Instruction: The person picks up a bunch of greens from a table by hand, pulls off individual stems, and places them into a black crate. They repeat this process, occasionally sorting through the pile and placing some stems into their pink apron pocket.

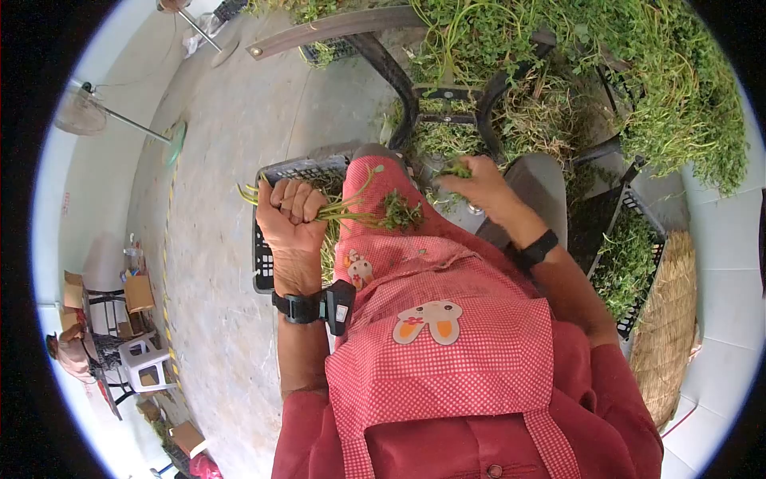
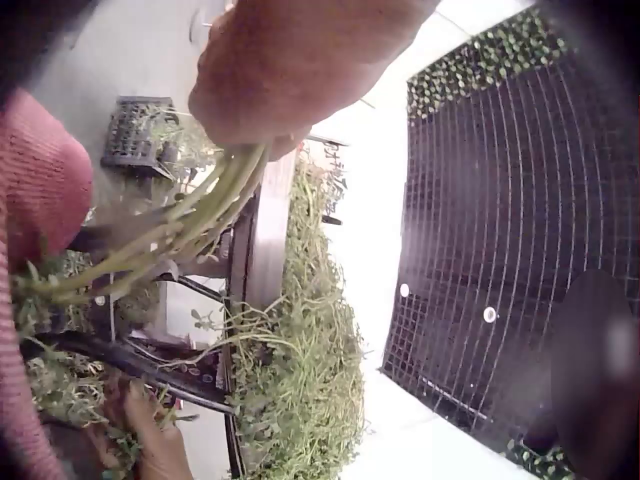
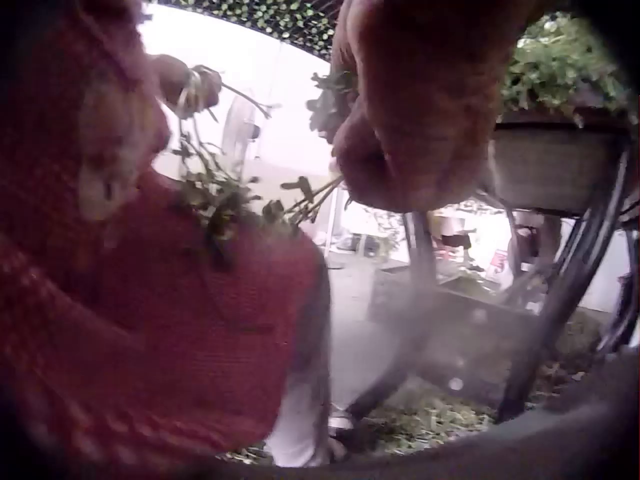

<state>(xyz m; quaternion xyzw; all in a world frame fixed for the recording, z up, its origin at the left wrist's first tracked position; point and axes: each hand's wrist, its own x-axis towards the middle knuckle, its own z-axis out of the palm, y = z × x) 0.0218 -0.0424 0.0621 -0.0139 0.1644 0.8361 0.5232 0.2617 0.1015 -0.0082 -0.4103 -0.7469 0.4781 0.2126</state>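
The left hand (image 1: 289, 214) is closed in a fist around a bunch of green stems (image 1: 359, 211), whose leafy ends lie across the knee of the red apron (image 1: 435, 335). Beyond that knee the right hand (image 1: 479, 184) pinches a small sprig (image 1: 456, 169) between curled fingers. A black crate (image 1: 263, 255) sits just left of the apron, under the fist. Ahead, a heap of greens (image 1: 638, 72) covers a metal-legged table (image 1: 335, 25).
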